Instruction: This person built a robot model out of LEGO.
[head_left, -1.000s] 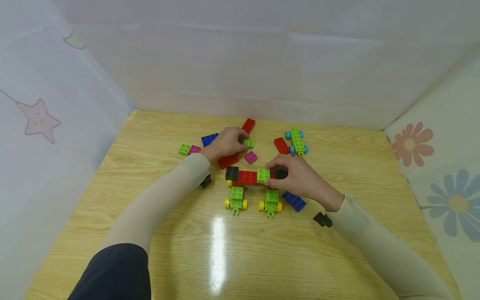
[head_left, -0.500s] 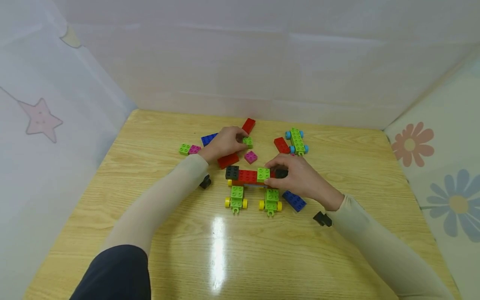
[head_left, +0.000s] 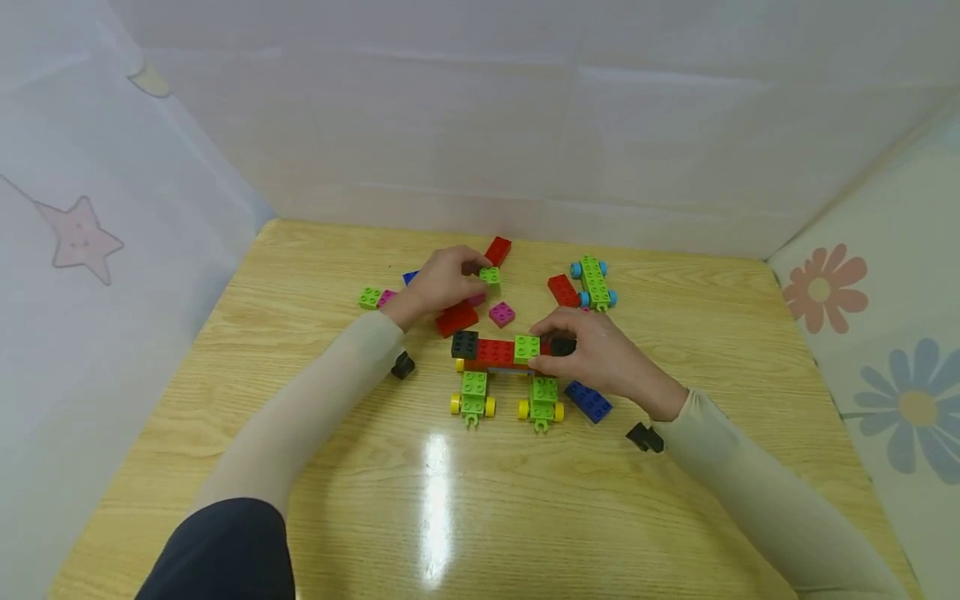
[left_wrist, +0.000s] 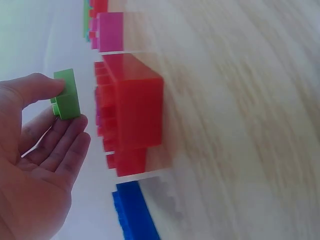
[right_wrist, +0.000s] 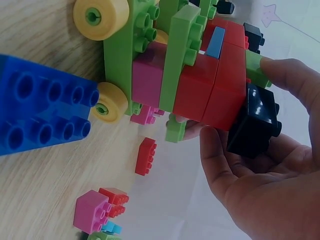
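Your left hand: pinching lime four-stud brick above table
Your right hand: gripping wheeled brick build at black-brick end

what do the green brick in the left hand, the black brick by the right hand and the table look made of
Green brick: probably hard plastic, satin-looking, with crisp edges and moulded studs.
Black brick: likely plastic too, glossy, with bright reflections on its face.
Table: wood or wood-look laminate, I can't tell which; grain shows, and a light streak suggests a glossy finish.
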